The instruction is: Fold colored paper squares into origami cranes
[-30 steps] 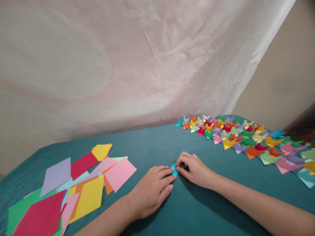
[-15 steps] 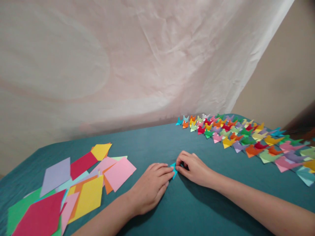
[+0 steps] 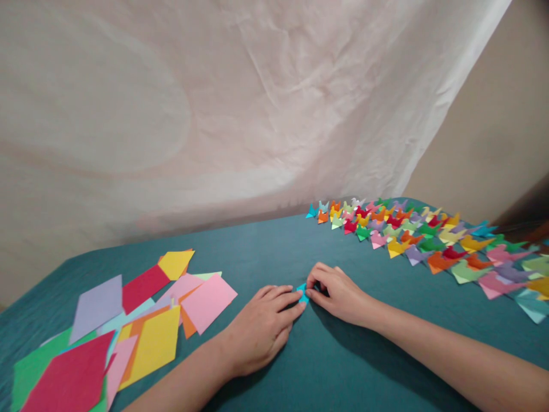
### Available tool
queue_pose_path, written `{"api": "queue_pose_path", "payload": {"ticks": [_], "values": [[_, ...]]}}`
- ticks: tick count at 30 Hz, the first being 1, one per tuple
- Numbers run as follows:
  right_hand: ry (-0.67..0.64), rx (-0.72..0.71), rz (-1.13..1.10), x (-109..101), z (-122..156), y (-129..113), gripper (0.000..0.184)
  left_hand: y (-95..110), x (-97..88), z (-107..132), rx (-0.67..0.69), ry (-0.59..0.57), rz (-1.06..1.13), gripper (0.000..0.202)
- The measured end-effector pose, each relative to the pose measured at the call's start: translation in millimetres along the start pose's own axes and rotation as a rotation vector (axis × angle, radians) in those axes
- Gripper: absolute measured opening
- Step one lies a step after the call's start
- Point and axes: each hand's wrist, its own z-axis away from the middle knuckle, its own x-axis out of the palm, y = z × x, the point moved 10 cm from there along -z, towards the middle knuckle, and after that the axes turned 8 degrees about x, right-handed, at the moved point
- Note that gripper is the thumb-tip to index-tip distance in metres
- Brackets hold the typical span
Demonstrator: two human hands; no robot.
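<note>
A small piece of folded blue paper (image 3: pixel 302 293) lies on the table between my two hands. My left hand (image 3: pixel 269 326) rests palm down with its fingers stretched out, and its fingertips press the paper's left side. From the right, my right hand (image 3: pixel 337 292) pinches the paper's edge between thumb and curled index finger. The fingertips cover much of the paper, so its full shape is hidden.
Loose sheets of coloured paper, among them a pink sheet (image 3: pixel 210 303) and a red sheet (image 3: pixel 71 375), overlap on the left. Rows of folded paper birds (image 3: pixel 398 247) stand on the right. A pale cloth (image 3: pixel 240 103) hangs behind the green-covered table (image 3: pixel 253 246).
The fingers of my left hand have shifted slightly and spread on the blue paper, baring a little more of it. My right hand keeps its pinch in nearly the same place.
</note>
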Motion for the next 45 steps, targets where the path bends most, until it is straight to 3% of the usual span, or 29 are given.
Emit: {"api": "queue_pose_path", "payload": {"ticks": [10,29,37,45], "values": [[-0.003,0.006,0.001,0,0,-1,0.002,6,-6.3,-1,0.038,-0.009,-0.057,0.038],[0.003,0.014,0.003,0,0,0,0.002,11,-13.3,3,0.130,0.022,0.069,0.040],[0.025,0.001,0.010,-1,3,-1,0.002,-4,-13.0,3,0.001,0.078,0.214,0.040],[0.048,0.001,0.005,-2,5,-2,0.003,2,-5.2,-1,0.048,0.033,0.153,0.038]]}}
